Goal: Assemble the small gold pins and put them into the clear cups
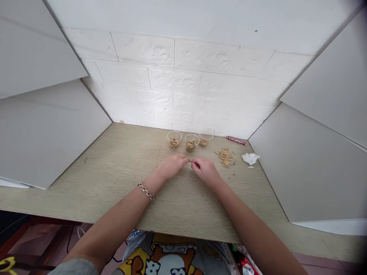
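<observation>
Both hands meet over the middle of the table, fingertips almost touching. My left hand (pixel 173 166) has its fingers pressed together around something too small to name, and a silver chain bracelet (pixel 145 191) circles that wrist. My right hand (pixel 204 169) is closed in a pinch on a tiny item I cannot make out. Just beyond the hands stand clear plastic cups with small gold pieces: a left cup (pixel 174 140), a middle cup (pixel 191 143) and a right cup (pixel 204 141). A pile of thin gold pins (pixel 225 157) lies right of my right hand.
A red tube-like packet (pixel 236 140) lies near the back wall. Crumpled white paper (pixel 250 158) sits at the table's right. Tiny specks (pixel 157 152) are scattered left of the cups. Grey panels (pixel 51 133) flank the wooden table (pixel 114 172), and a white brick-patterned wall (pixel 174 80) closes the back.
</observation>
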A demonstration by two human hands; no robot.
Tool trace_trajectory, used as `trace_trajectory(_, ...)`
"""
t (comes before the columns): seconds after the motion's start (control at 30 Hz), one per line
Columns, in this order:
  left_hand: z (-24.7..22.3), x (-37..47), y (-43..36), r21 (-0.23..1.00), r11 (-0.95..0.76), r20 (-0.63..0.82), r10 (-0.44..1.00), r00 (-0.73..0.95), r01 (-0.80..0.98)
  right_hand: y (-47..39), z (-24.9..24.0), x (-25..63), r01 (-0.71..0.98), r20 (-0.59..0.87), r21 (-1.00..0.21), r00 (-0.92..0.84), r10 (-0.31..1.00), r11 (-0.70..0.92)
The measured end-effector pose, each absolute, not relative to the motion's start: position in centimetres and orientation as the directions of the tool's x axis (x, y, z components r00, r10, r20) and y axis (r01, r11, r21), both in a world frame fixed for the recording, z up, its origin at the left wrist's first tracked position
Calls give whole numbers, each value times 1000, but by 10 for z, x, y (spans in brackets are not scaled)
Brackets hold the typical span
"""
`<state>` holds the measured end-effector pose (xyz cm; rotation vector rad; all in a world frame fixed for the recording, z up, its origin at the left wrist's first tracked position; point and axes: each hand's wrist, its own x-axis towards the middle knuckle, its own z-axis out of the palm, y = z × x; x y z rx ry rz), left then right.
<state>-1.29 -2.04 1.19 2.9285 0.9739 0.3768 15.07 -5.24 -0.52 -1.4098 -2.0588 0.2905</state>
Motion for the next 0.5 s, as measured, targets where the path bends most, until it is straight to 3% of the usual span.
trace_trajectory(0.27,9,-12,-20,138,-789,248,613,750,599,-53,-4,149,780,384,-488,-211,899,392)
trace_trajectory(0.5,6,-10,-23,69,-758,243,643,726,648,-54,-8,144,799,404,-485,-156,901,356)
